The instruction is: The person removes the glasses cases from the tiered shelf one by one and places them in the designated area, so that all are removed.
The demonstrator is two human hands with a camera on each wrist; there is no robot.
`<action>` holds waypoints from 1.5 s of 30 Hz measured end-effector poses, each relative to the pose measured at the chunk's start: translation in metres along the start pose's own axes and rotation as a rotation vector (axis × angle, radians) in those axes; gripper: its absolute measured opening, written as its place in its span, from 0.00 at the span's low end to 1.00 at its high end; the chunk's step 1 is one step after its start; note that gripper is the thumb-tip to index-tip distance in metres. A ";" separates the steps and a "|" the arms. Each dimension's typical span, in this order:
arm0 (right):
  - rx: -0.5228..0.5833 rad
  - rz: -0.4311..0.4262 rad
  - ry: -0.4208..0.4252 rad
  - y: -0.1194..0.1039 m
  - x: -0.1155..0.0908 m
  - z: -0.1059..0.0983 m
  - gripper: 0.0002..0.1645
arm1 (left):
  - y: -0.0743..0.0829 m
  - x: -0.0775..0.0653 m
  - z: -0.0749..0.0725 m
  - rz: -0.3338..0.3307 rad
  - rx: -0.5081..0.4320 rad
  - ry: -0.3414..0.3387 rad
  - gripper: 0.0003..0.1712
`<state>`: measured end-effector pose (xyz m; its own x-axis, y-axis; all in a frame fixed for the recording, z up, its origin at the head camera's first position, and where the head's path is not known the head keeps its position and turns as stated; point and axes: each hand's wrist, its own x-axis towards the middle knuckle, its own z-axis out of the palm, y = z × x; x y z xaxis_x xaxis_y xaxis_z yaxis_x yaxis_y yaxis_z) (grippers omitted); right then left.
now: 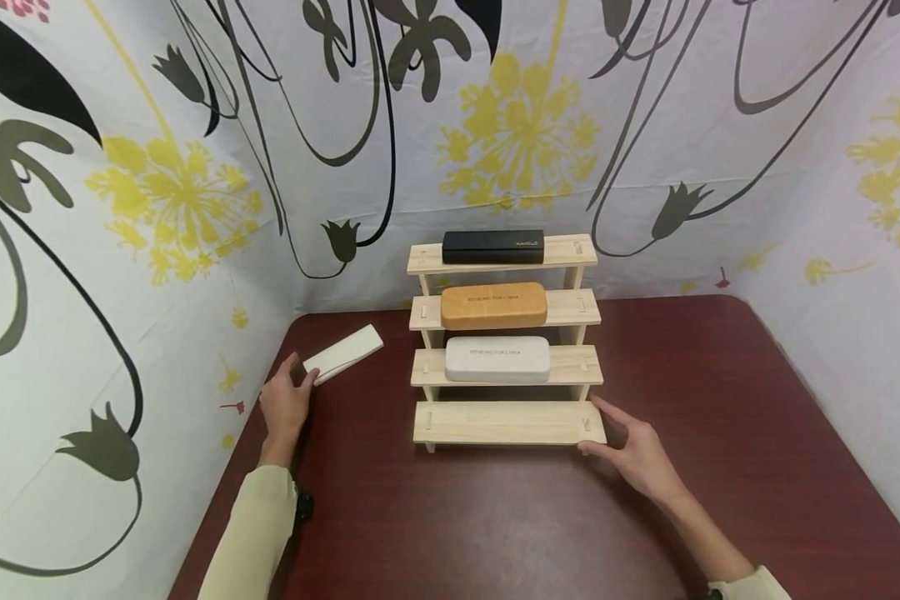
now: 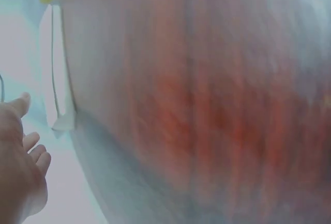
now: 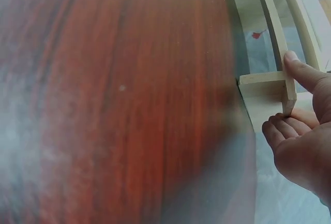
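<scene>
A slim white glasses case (image 1: 343, 354) lies slantwise on the table at the left. My left hand (image 1: 285, 402) is at its near end, thumb and fingers apart; in the left wrist view a gap shows between the hand (image 2: 23, 157) and the case (image 2: 61, 74). A four-tier wooden display rack (image 1: 502, 423) stands at the back. With thumb at the front corner and fingers beyond the end, my right hand (image 1: 637, 454) holds the right end of its lowest shelf. The right wrist view shows the thumb (image 3: 302, 71) against the shelf's edge.
On the rack's upper shelves sit a black case (image 1: 492, 247), a tan case (image 1: 493, 306) and a white rounded case (image 1: 497, 360), one per tier. Patterned fabric (image 1: 270, 208) surrounds the dark red table (image 1: 495, 525) at the back and sides.
</scene>
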<state>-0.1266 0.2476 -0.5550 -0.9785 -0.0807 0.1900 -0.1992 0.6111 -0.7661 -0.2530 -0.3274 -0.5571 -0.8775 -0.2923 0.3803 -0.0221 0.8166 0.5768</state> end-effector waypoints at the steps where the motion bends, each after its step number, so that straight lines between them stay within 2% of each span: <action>1: 0.007 0.004 -0.003 0.000 0.000 -0.001 0.49 | 0.004 0.000 -0.001 0.010 -0.009 0.006 0.33; 7: 0.043 0.048 -0.028 0.000 0.000 -0.004 0.48 | 0.028 -0.001 -0.004 0.082 -0.071 0.022 0.34; 12: 0.068 0.074 -0.048 0.001 0.001 -0.006 0.51 | 0.046 -0.001 -0.007 0.110 -0.114 0.018 0.36; 18: 0.094 0.075 -0.027 -0.001 0.006 -0.010 0.52 | 0.072 -0.005 -0.011 0.158 -0.171 0.014 0.38; 25: 0.272 0.008 0.016 -0.007 0.019 -0.011 0.57 | 0.107 -0.014 -0.014 0.231 -0.236 0.013 0.39; 29: 0.291 0.000 0.028 -0.010 0.027 -0.014 0.58 | 0.127 -0.022 -0.014 0.280 -0.262 -0.026 0.42; 35: 0.284 -0.018 0.042 -0.013 0.038 -0.016 0.55 | 0.150 -0.037 -0.010 0.401 -0.296 -0.093 0.49; 45: 0.250 0.011 0.034 -0.019 0.045 -0.019 0.56 | 0.182 -0.053 0.000 0.475 -0.287 -0.169 0.55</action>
<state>-0.1655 0.2471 -0.5206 -0.9792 -0.0460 0.1976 -0.1995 0.3974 -0.8957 -0.2101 -0.1634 -0.4723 -0.8242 0.1763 0.5382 0.5032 0.6639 0.5532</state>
